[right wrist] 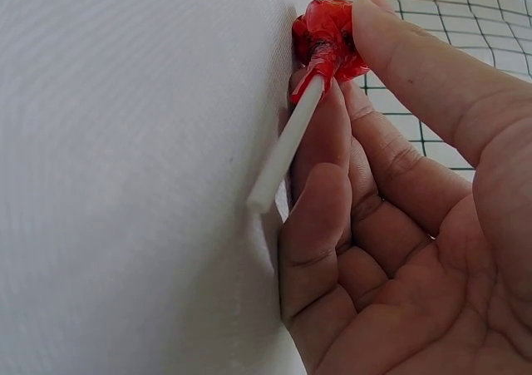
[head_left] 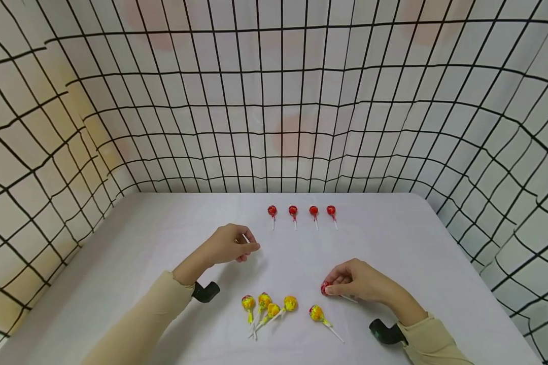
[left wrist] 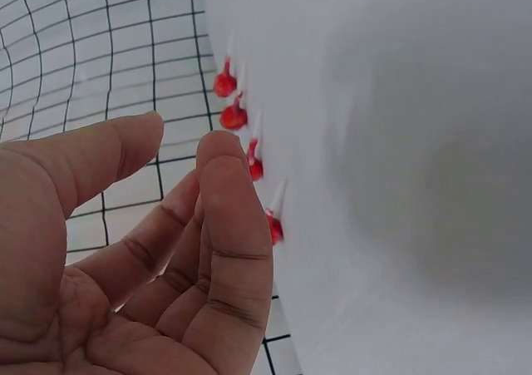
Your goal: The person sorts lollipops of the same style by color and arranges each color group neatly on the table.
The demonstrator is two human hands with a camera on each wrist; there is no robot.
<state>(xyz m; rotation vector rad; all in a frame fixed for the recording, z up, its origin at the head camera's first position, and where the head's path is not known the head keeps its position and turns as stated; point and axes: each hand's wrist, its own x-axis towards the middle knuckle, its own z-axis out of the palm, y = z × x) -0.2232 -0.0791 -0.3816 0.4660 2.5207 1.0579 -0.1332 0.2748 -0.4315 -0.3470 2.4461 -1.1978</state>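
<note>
Lollipops (head_left: 290, 303) with wrapped heads and white sticks are laid out on a white desk (head_left: 383, 238), with a black wire grid (head_left: 281, 121) seen behind and at both sides. Near the desk's far edge, just right of centre in the frame, four red lollipops (head_left: 293, 210) are set side by side in an even row, heads toward the top and sticks toward the bottom. That row appears to be the finished part so far.

At the lower right of centre, a fifth red lollipop (head_left: 325, 289) is pinched by the head between the thumb and fingers of the right hand (head_left: 363, 281), low over the desk; its stick is left free and pointed toward the lower right. Whether the desk is touched by it cannot be told. It is not yet placed with the others.

At the centre left, nothing is held by the left hand (head_left: 233, 243); its fingers are loosely bent, with a gap left between thumb and fingertips.

At the bottom centre, four yellow lollipops (head_left: 272, 310) are bunched together, some sticks crossed. A single yellow lollipop (head_left: 316, 313) is found to their right, below the right hand. None of these five is lined up, so the yellow ones seem to be left undone.
</note>
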